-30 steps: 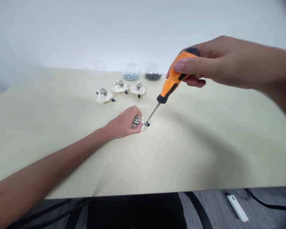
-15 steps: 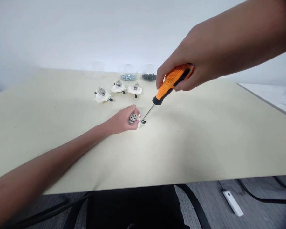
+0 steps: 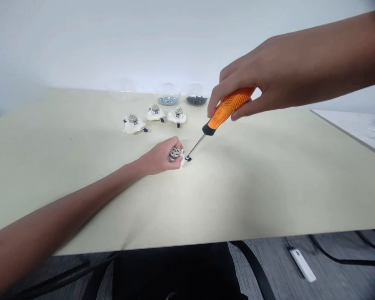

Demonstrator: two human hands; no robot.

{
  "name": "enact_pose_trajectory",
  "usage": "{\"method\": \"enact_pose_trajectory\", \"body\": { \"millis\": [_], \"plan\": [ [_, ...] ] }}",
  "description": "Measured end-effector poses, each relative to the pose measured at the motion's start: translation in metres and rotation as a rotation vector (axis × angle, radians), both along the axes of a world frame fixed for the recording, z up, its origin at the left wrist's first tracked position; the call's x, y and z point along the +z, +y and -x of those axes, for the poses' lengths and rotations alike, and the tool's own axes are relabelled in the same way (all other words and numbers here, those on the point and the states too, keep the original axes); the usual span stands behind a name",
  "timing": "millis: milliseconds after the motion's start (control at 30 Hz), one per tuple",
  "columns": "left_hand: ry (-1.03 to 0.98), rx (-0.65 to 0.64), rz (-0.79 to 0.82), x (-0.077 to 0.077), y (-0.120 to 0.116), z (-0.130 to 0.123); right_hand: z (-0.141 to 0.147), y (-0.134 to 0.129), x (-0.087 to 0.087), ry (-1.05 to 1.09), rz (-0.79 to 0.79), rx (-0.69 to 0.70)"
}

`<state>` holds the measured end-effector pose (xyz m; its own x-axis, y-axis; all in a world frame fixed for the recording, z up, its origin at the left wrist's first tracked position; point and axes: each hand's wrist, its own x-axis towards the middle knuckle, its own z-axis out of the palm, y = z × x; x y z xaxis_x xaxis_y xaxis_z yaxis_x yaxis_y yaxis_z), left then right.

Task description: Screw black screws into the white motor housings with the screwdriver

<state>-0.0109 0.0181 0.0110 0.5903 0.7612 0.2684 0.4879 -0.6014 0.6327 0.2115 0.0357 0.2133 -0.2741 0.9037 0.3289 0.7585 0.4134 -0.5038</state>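
Left hand (image 3: 158, 158) clamped around small metal motor (image 3: 175, 153) on white plastic mount (image 3: 183, 161), likely light and stiff, best held by the casing; right hand (image 3: 256, 79) closed on orange-handled screwdriver (image 3: 226, 107).

Right hand (image 3: 256, 81) has shifted its grip on the screwdriver (image 3: 226, 109): the index finger no longer lies along the handle, the fingers wrap it more loosely, and the handle leans flatter than before. View has moved too: a white panel (image 3: 353, 125) has come into sight beyond the right edge of the table (image 3: 268, 187).
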Motion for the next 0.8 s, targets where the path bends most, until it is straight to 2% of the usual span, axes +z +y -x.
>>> {"method": "enact_pose_trajectory", "body": {
  "millis": [67, 133, 267, 400, 600, 667, 800],
  "plan": [
    [0.004, 0.007, -0.003, 0.000, 0.000, 0.000, 0.009, -0.008, -0.002, -0.288, 0.257, 0.131],
    [0.008, 0.022, -0.003, 0.000, 0.000, 0.000, 0.019, -0.015, -0.003, -0.337, 0.414, 0.207],
    [0.021, 0.044, 0.001, 0.002, -0.001, 0.000, 0.032, -0.015, 0.000, -0.283, 0.460, 0.266],
    [0.023, 0.048, -0.003, 0.003, -0.001, 0.000, 0.030, -0.010, -0.001, -0.482, 0.312, 0.325],
    [0.007, 0.041, 0.021, 0.001, 0.000, 0.001, 0.021, -0.010, -0.009, -0.900, -0.181, 0.361],
    [0.006, 0.043, 0.023, 0.001, 0.000, 0.001, 0.021, -0.011, -0.009, -1.012, -0.229, 0.336],
    [0.008, 0.048, 0.028, 0.001, 0.000, 0.000, 0.025, -0.012, -0.004, -1.158, -0.213, 0.311]
  ]
}}
